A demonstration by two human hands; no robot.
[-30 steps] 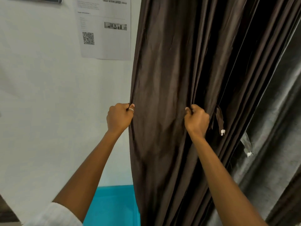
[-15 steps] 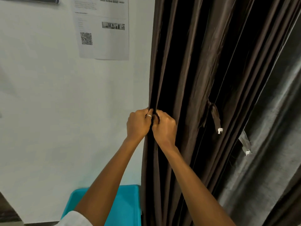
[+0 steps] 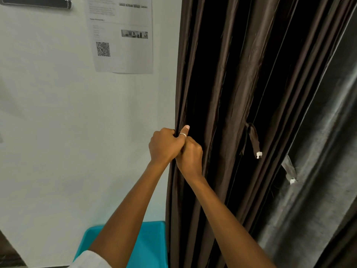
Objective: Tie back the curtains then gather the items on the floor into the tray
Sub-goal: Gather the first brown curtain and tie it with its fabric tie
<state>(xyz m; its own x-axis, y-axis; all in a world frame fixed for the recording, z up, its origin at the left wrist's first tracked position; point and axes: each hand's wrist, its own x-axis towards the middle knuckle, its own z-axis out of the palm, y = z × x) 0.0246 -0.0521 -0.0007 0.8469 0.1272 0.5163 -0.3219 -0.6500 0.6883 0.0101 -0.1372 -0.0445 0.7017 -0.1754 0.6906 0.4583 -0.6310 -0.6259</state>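
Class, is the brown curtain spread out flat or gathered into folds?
Gathered: the brown curtain hangs in deep pleats, the left hand and right hand gripping its bunched edge.

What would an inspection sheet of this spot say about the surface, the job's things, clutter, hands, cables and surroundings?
Surface: nothing seen; the floor is out of view.
Job's things: brown curtain bunched in folds, untied; its tie strap hangs loose; grey curtain to the right, second strap dangling; teal tray low by the wall.
Clutter: nothing seen.
Hands: left hand and right hand touch, both gripping the brown curtain's edge folds.
Cables: nothing seen.
Surroundings: white wall; paper notice with a QR code.
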